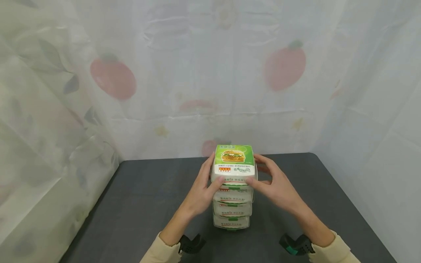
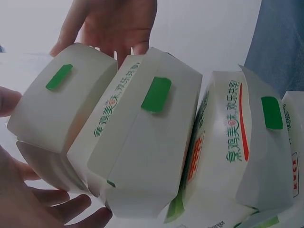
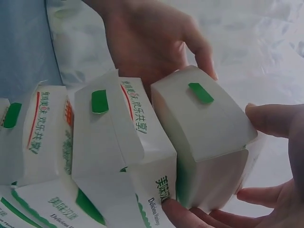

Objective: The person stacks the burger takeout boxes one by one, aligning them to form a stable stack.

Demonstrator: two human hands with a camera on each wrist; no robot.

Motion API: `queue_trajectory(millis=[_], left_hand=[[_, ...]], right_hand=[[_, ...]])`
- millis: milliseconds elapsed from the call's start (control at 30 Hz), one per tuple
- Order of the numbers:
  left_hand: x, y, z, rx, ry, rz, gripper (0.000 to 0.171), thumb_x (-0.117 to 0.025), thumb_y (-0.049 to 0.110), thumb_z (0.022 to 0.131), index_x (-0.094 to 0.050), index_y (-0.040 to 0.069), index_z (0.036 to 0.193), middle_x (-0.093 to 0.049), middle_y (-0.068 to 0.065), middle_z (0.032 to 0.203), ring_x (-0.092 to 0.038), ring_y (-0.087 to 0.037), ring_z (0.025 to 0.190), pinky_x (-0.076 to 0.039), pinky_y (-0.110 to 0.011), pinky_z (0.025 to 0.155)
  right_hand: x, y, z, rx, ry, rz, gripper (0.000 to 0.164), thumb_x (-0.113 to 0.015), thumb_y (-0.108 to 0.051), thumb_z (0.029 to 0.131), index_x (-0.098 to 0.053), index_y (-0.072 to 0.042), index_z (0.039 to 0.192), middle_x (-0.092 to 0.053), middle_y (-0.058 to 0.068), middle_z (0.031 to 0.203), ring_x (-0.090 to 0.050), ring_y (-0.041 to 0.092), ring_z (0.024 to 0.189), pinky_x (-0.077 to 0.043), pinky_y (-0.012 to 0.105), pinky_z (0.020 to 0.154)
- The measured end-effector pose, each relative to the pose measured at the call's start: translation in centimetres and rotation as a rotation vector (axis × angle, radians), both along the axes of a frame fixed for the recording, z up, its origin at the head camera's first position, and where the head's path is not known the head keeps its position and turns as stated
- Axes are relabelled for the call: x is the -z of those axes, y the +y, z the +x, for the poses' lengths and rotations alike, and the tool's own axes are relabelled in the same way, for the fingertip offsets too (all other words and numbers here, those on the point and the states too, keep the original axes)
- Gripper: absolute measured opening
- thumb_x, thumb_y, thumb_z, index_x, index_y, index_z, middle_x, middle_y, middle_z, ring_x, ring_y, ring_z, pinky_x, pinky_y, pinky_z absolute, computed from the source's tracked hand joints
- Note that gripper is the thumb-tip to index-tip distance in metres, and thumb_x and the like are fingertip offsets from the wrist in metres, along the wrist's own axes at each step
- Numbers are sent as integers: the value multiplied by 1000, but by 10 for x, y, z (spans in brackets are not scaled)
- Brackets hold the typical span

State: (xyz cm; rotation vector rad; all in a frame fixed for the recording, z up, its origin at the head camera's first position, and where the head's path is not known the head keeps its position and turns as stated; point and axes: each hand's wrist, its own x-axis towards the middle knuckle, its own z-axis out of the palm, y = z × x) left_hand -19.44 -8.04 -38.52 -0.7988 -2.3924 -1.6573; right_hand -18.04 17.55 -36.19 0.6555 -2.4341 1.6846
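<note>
Several white burger boxes (image 1: 232, 210) stand in one upright stack, their fronts slightly out of line. On top is a burger box (image 1: 234, 164) with a green lid and a burger picture. My left hand (image 1: 198, 195) holds this top box by its left side, thumb at the front edge. From the right side my right hand (image 1: 281, 188) grips the same box, its thumb also at the front. In the left wrist view, the top box (image 2: 61, 95) sits between both hands, with a green tab on its flap. The right wrist view shows this box (image 3: 204, 118) too, fingers spread along its sides.
The stack stands on a dark grey table (image 1: 148, 204). Behind it hangs a pale curtain (image 1: 210, 80) with fruit prints, and more sheeting (image 1: 378, 138) closes in the right side. Black wrist devices (image 1: 192, 244) are strapped under both wrists.
</note>
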Motion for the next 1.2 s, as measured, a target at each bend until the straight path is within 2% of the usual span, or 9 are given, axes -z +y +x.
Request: queue_trajectory(millis=[267,700,933,1067,1200], left_hand=[[2,0,0,-14,32,-11,77,-55,33,105,-10,20,165,-17,-2,166,-31,-22,143,-37,-55,107],[3,0,-1,-18,31,1,80,-58,35,103,-10,19,165,-20,-3,164,-29,-21,143,-35,-57,109],[3,-5,3,-59,16,-17,77,-59,36,104,-13,28,165,-23,-3,163,-32,-25,143,-33,-56,112],[8,-15,6,-91,15,-30,73,-57,34,105,-15,31,164,-22,-3,165,-30,-32,147,-32,-58,113],[15,-27,9,-142,10,-68,69,-57,36,105,-20,30,163,-25,-3,164,-31,-32,147,-32,-60,113]], right_hand=[[4,2,-4,-29,12,-13,69,-70,-20,99,-33,-15,158,-37,10,154,-45,36,135,-56,35,90],[3,8,-2,-43,17,-30,69,-68,-16,100,-32,-13,158,-34,10,158,-45,35,136,-55,34,93],[0,16,2,11,35,2,65,-65,-17,102,-33,-12,158,-36,17,156,-45,36,135,-51,29,98],[3,22,4,54,58,40,59,-62,-17,103,-37,-13,157,-41,16,153,-48,35,134,-49,25,99],[8,29,6,102,77,86,54,-60,-19,105,-41,-11,155,-47,14,150,-51,34,133,-49,25,99]])
